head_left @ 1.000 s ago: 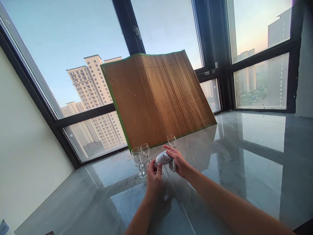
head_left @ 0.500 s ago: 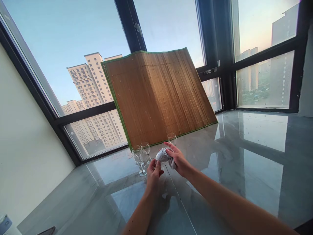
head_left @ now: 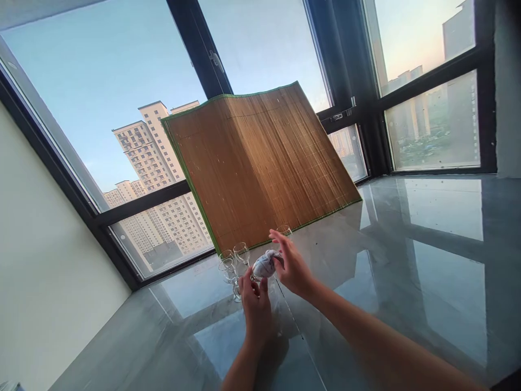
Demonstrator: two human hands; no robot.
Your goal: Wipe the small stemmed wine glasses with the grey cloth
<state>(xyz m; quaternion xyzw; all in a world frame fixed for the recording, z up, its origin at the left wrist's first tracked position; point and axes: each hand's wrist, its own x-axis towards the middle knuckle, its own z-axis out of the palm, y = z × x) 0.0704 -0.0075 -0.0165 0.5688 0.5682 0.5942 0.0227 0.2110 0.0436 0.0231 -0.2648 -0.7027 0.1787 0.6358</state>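
My left hand [head_left: 256, 301] is closed around the lower part of a small stemmed glass; its stem is mostly hidden by my fingers. A crumpled white-grey cloth [head_left: 266, 263] with dark marks fills or covers the glass's bowl; which of the two I cannot fully tell. My right hand [head_left: 293, 267] presses thumb and a finger on the cloth's right side, its other fingers stretched up and away. Just left of my left hand stand a few clear stemmed glasses, among them a front glass [head_left: 227, 269] and one behind [head_left: 241, 253]. Another glass [head_left: 284, 231] shows partly behind my right fingers.
A brown bamboo mat [head_left: 260, 168] with green edging leans against the dark window frame [head_left: 199, 49] behind the glasses. The glossy grey surface [head_left: 358, 336] reflects the windows. A pale wall [head_left: 40, 260] rises at the left.
My left wrist has turned, showing more of the back of the hand. The cloth and glass sit slightly further left and are tilted differently. The camera view has shifted a little.
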